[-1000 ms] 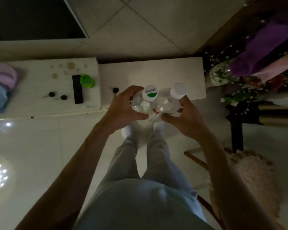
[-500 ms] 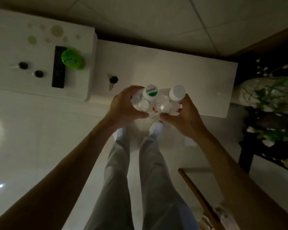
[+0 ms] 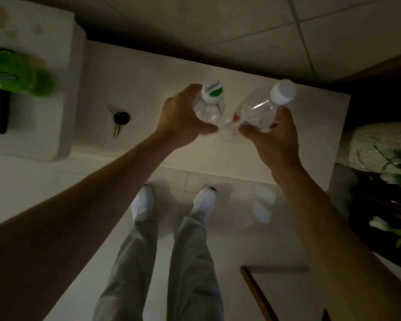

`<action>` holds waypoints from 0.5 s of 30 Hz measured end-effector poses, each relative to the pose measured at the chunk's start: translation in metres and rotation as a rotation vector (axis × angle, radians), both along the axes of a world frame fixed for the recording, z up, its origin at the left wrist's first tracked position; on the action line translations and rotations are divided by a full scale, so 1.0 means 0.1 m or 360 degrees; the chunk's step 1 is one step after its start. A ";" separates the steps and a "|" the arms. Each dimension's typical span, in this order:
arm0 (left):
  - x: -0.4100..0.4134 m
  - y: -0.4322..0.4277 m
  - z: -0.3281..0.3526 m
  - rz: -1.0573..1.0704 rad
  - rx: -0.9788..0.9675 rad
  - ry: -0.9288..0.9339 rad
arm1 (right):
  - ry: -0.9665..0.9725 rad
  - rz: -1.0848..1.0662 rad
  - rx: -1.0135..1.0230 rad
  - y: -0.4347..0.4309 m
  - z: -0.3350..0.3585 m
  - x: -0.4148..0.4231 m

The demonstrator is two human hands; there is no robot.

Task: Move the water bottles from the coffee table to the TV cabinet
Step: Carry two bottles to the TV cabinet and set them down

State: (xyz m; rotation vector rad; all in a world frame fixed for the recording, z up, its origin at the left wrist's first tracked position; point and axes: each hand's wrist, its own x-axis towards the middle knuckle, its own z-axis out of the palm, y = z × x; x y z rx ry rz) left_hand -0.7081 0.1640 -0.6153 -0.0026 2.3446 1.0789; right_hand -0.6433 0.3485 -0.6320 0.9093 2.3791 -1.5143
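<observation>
Hovering above the low white cabinet (image 3: 310,126), the left hand (image 3: 181,119) grips a clear plastic bottle with a green-and-white cap (image 3: 209,107) — the right hand (image 3: 274,142) clasps a tilted, white-capped clear bottle (image 3: 258,112).

- Left bottle (image 3: 208,111): the left cap (image 3: 213,91) was white and carried one dark word in slanted script above a green patch. It looked like "C'estbon", but the letters were soft, so that reading was not certain.
- Right bottle (image 3: 257,112): the right cap (image 3: 283,91) was plain white. A red scrap of label (image 3: 236,117) glinted through the plastic, and its print was too blurred to read.
- Pot (image 3: 366,144), far right: a tiny line of dark marks sat on its side, much too small to read.
</observation>
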 end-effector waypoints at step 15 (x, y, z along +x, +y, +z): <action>-0.55 0.42 -0.58 0.0091 -0.0027 0.0288 | 0.0192 -0.0036 0.0136 0.09 -0.64 -0.62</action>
